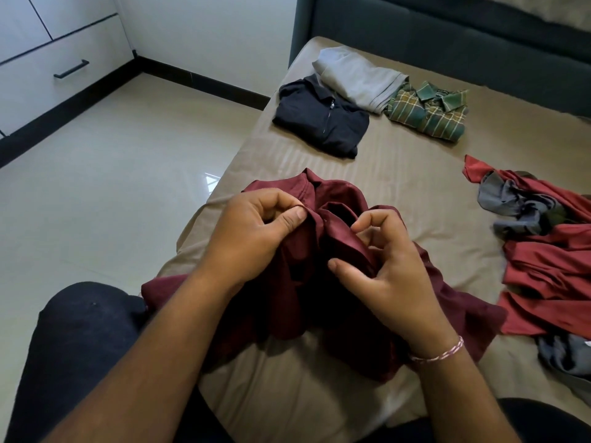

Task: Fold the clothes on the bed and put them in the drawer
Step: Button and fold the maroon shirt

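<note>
Pinching the maroon shirt [332, 238] near its collar, left hand [256, 231] and right hand [387, 266] straighten it for folding, folded clothes [361, 100] at twelve o'clock.

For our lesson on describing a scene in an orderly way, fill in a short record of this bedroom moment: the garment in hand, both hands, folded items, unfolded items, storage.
garment in hand: maroon shirt, bunched on the bed
left hand: pinches the shirt near the collar
right hand: grips the shirt
folded: black shirt, grey garment, green plaid shirt
unfolded: pile of red and grey clothes
storage: white drawer, closed
</note>
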Motion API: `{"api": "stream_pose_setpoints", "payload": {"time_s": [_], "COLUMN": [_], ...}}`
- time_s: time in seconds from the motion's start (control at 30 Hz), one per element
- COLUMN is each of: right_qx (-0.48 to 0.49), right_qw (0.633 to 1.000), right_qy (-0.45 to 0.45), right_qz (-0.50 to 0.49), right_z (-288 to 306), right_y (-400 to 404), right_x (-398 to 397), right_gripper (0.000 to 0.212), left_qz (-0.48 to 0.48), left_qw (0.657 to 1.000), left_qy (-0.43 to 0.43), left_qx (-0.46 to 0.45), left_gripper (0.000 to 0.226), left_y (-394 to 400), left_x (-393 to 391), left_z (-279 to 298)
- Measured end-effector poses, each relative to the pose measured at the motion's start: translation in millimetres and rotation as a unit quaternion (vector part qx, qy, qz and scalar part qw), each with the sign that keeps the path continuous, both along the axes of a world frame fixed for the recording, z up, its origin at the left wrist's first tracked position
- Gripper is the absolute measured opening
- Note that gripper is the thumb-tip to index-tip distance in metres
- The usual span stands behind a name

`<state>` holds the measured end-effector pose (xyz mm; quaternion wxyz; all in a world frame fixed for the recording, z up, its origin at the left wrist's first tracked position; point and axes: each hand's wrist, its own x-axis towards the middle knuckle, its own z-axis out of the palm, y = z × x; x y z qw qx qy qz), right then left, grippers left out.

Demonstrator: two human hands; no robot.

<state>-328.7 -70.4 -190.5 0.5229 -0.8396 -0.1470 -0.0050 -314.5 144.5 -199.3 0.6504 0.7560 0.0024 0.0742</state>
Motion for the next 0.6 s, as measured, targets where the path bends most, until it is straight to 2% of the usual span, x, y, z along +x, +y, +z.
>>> {"api": "stream_pose_setpoints", "payload": {"time_s": [0.03, 0.07, 0.13, 0.2, 0.27, 0.37, 0.43, 0.47, 0.53, 0.6], "right_qx": [-0.04, -0.035, 0.03, 0.088, 0.164, 0.284, 0.255, 0.205, 0.082, 0.037], "right_qw": [0.998, 0.998, 0.999, 0.993, 0.978, 0.941, 0.95, 0.964, 0.986, 0.988], "right_qy": [-0.038, -0.046, -0.007, 0.053, 0.118, 0.167, 0.148, 0.124, 0.059, 0.029], "right_qz": [0.003, -0.002, -0.034, -0.059, -0.061, -0.082, -0.1, -0.112, -0.135, -0.145], "right_z": [-1, 0, 1, 3, 4, 8, 8, 7, 5, 8], "right_y": [-1, -1, -6, -14, -19, -17, -18, -20, -23, -25], "right_x": [1, 2, 4, 7, 8, 8, 9, 10, 10, 8], "right_gripper": [0.035, 0.029, 0.019, 0.014, 0.011, 0.015, 0.022, 0.022, 0.014, 0.008], "left_qz": [-0.017, -0.041, -0.101, -0.128, -0.115, -0.056, 0.003, 0.029, 0.068, 0.109], "left_qw": [1.0, 0.999, 0.987, 0.96, 0.938, 0.923, 0.913, 0.908, 0.902, 0.898], "left_qy": [0.003, -0.005, -0.047, -0.079, -0.12, -0.176, -0.205, -0.216, -0.237, -0.259], "left_qx": [-0.021, -0.011, 0.112, 0.238, 0.305, 0.338, 0.353, 0.357, 0.356, 0.339], "left_gripper": [0.005, 0.005, 0.006, 0.009, 0.013, 0.016, 0.016, 0.016, 0.019, 0.022], "left_y": [6, 13, 32, 49, 61, 69, 72, 73, 72, 67], "left_x": [0, -1, -1, 0, 3, 5, 6, 6, 6, 4], "left_z": [3, 6, 11, 13, 13, 10, 9, 8, 6, 7]}}
